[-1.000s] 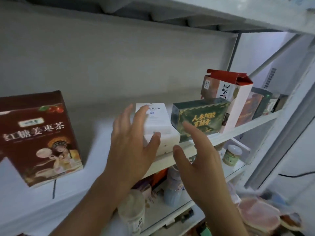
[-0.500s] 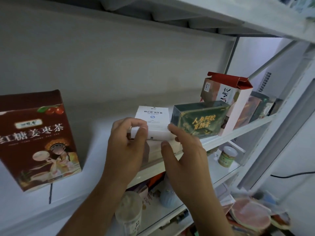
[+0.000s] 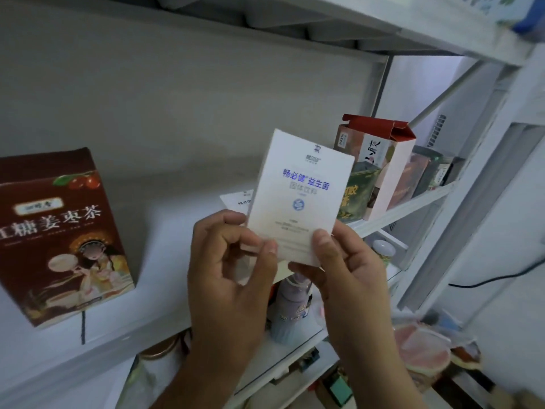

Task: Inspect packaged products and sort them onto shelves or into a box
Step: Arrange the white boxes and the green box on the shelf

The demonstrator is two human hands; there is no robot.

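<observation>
A flat white box with blue print (image 3: 299, 196) stands upright in front of me, its printed face toward the camera. My left hand (image 3: 233, 276) pinches its lower left corner and my right hand (image 3: 345, 270) pinches its lower right corner. Behind it a second white box (image 3: 236, 200) of the same kind lies on the white shelf (image 3: 165, 261), mostly hidden.
A dark red tea box (image 3: 59, 231) stands at the shelf's left. A green box (image 3: 358, 193), a red-topped carton (image 3: 380, 160) and several dark boxes (image 3: 427, 172) fill the shelf's right end. Jars and a bottle (image 3: 289, 308) sit on lower shelves.
The top white box has been lifted off the one beneath it and tilted upright to face me. Both hands now pinch its lower corners.
</observation>
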